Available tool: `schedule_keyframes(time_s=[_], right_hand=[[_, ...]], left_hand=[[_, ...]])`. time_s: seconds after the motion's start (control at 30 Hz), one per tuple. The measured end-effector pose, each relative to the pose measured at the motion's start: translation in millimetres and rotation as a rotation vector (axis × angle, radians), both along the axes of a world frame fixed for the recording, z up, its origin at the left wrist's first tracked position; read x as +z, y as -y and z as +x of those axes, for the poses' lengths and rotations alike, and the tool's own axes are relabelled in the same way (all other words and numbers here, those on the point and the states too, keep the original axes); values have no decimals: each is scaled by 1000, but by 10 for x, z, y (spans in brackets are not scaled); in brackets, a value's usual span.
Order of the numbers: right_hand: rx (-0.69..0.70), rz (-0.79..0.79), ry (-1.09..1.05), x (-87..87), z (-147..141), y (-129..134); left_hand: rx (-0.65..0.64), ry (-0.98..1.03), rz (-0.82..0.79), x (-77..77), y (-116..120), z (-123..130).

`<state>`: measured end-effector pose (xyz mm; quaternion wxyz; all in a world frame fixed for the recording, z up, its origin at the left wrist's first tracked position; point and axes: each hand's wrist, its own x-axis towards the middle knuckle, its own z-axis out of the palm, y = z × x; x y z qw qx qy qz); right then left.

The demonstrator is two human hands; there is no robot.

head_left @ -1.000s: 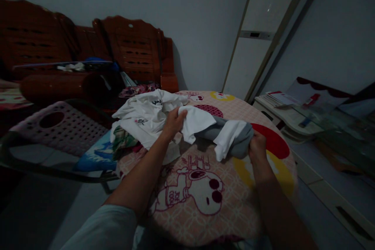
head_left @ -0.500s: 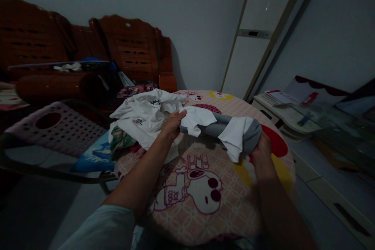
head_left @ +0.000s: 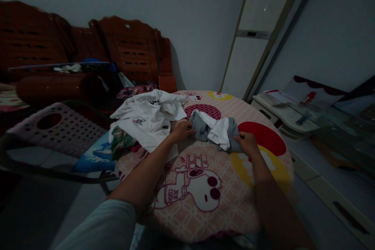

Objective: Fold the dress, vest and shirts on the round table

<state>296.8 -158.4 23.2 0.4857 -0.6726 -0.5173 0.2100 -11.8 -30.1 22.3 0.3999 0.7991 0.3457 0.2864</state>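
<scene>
A grey and white garment (head_left: 219,131) lies bunched on the round table, which has a pink patterned cloth (head_left: 234,211). At its left end, my left hand (head_left: 182,131) pinches the grey fabric. My right hand (head_left: 246,142) has its fingers closed on the garment's right end. Left of my left hand lies a crumpled white shirt (head_left: 146,117) with dark lettering. A green plaid cloth (head_left: 120,142) sticks out from under that shirt at the table's left edge.
A chair (head_left: 64,125) with a blue cushion (head_left: 95,156) stands at the left. Wooden seats (head_left: 131,50) line the wall behind. A tall white unit (head_left: 246,62) stands at the back, and a low cabinet (head_left: 304,119) with papers is at the right.
Both hands have moved closer together and lower. The garment, stretched out between them before, is now shorter and bunched on the tabletop.
</scene>
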Motion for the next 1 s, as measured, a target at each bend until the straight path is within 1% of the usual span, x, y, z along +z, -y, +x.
schedule_keyframes(time_s=[0.03,0.1,0.17,0.2,0.23,0.27,0.33,0.4,0.43,0.47,0.53,0.6,0.63,0.67,0.73,0.8,0.83,0.87,0.93,1.0], right_hand=[[-5,53,-89,13,21,0],[-68,234,-352,39,78,-6],[-192,414,-566,47,150,-17],[-255,454,-613,39,185,-23],[-305,453,-620,20,215,-29],[-344,424,-597,-7,237,-36],[-373,332,-500,-77,252,-50],[-369,253,-376,-135,244,-60],[-370,220,-302,-149,238,-60],[-383,188,-211,-148,232,-55],[-456,148,33,-105,213,-31],[-522,172,289,-25,158,6],[-520,203,387,18,106,25],[-486,235,461,55,36,42],[-324,252,561,103,-154,68],[-109,155,670,108,-369,80],[-20,79,730,100,-464,82],[38,6,781,89,-537,79],[69,-89,834,65,-588,65],[32,-91,789,49,-493,43]], left_hand=[[31,50,39,42,18,12],[103,231,46,144,48,21],[195,446,-37,232,50,-3],[244,527,-94,258,40,-26],[288,575,-146,269,23,-52],[325,583,-185,264,2,-78],[382,499,-220,223,-40,-117],[427,349,-197,174,-63,-133],[459,274,-157,160,-61,-131],[500,205,-94,158,-49,-125],[593,89,101,191,13,-95],[631,-11,321,254,119,-41],[611,-58,403,286,183,-5],[571,-111,457,312,249,37],[455,-239,500,333,369,126],[348,-388,495,311,451,201],[317,-464,483,288,470,226],[304,-534,468,262,473,240],[319,-638,428,220,434,233],[344,-655,384,207,347,178]])
